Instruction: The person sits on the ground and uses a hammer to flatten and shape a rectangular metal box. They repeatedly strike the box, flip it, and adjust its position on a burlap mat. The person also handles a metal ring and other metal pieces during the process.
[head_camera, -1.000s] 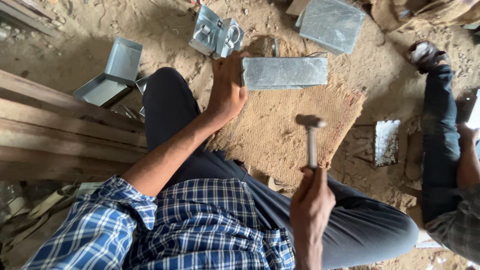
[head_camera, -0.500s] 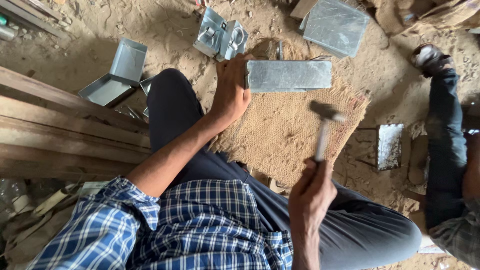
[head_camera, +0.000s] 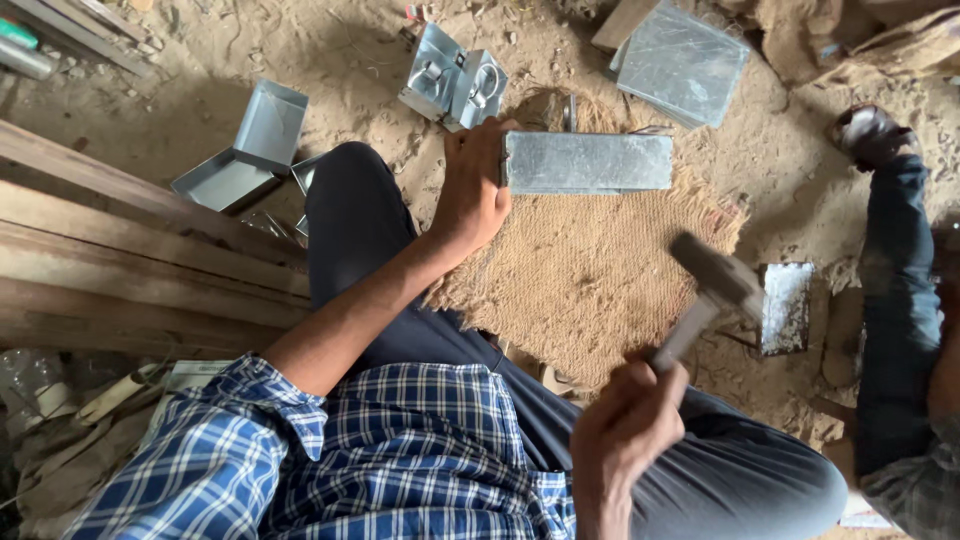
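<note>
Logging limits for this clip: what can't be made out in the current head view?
- Hammer head: motion-blurred, so its face shape is unclear.
- Left hand fingertips: hidden behind the end of the metal box.
- Right hand grip: seen from the back only.
- Second person's leg: cut off by the right edge.
- Metal sheets: count in the stack too small to tell.
</note>
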